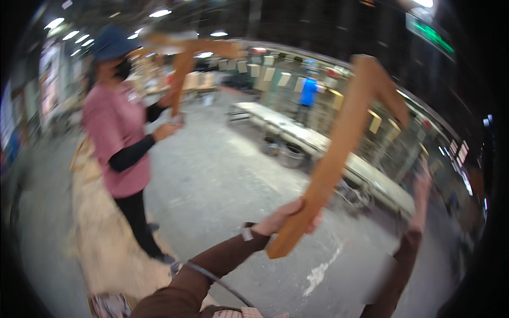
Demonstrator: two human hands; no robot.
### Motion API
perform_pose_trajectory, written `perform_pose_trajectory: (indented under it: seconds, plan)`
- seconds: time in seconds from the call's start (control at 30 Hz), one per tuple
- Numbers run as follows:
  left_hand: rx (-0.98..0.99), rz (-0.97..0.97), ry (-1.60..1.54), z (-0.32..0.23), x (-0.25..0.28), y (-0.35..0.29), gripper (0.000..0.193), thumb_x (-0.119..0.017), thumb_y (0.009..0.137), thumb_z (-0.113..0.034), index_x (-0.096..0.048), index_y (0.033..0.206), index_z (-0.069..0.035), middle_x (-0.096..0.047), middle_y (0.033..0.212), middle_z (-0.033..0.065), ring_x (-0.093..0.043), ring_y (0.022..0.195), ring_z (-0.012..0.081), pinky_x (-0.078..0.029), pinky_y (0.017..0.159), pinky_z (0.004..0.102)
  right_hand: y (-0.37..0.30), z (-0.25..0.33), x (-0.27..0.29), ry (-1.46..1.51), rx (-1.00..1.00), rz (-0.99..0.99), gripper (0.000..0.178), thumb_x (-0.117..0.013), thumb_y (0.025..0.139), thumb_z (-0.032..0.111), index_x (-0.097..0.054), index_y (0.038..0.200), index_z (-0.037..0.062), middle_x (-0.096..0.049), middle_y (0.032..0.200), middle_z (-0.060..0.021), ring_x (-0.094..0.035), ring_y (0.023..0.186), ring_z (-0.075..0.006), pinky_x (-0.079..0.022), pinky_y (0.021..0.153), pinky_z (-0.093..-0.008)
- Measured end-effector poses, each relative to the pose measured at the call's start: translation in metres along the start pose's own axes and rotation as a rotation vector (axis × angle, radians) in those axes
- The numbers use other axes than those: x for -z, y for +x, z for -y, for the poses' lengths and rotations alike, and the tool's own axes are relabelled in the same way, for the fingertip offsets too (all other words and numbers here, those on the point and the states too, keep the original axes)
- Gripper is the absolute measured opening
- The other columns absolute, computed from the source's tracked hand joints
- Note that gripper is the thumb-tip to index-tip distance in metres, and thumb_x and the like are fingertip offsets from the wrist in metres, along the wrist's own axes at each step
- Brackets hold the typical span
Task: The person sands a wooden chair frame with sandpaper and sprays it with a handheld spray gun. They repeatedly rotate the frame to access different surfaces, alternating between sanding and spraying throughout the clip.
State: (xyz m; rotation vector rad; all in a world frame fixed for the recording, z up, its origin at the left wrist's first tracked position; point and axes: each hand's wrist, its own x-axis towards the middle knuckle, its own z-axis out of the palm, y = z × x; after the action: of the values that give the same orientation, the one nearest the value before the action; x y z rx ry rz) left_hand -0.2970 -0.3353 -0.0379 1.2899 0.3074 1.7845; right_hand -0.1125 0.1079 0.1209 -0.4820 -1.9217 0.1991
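My left hand (286,214) is closed around the lower part of a brown wooden frame piece (336,153), which rises tilted to the right. At its top, a shorter arm of the piece angles down to the right. My right hand (422,185) is raised at the right, apart from the wood; it is blurred, its fingers look stretched upward, and I see nothing held in it. To the left, a person in a pink shirt (119,138) holds up a similar wooden piece (183,74), its top smeared by motion.
A long pale bench (286,127) runs along the right, with buckets (291,155) beside it and a coiled cord (356,196) underneath. Another person in blue (307,93) stands behind it. A wooden board (101,212) lies at the left, near an open box (111,306).
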Motion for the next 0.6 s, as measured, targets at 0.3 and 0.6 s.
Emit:
perform_pose_trajectory:
  seconds: [0.3, 0.6]
  plan:
    - [0.029, 0.089, 0.237, 0.043, -0.022, 0.038, 0.057, -0.073, 0.075, -0.042, -0.050, 0.106, -0.001, -0.056, 0.077, 0.0048, -0.054, 0.064, 0.0117, -0.045, 0.058, 0.0252, -0.048, 0.086, 0.100, 0.166, 0.134, 0.055, 0.066, -0.045, 0.078, 0.004, -0.034, 0.143, 0.0024, -0.042, 0.141, -0.0100, -0.038, 0.130, -0.0191, -0.026, 0.107, -0.0293]
    - [-0.065, -0.253, 0.914, 0.099, -0.050, 0.084, 0.057, -0.079, 0.072, -0.030, -0.043, 0.106, -0.002, -0.059, 0.084, 0.0170, -0.061, 0.082, 0.0325, -0.046, 0.068, 0.0374, -0.013, 0.181, 0.110, -0.468, 0.582, -0.029, 0.062, -0.042, 0.081, 0.000, -0.034, 0.142, 0.0043, -0.037, 0.144, -0.0126, -0.033, 0.134, -0.0229, -0.022, 0.110, -0.0353]
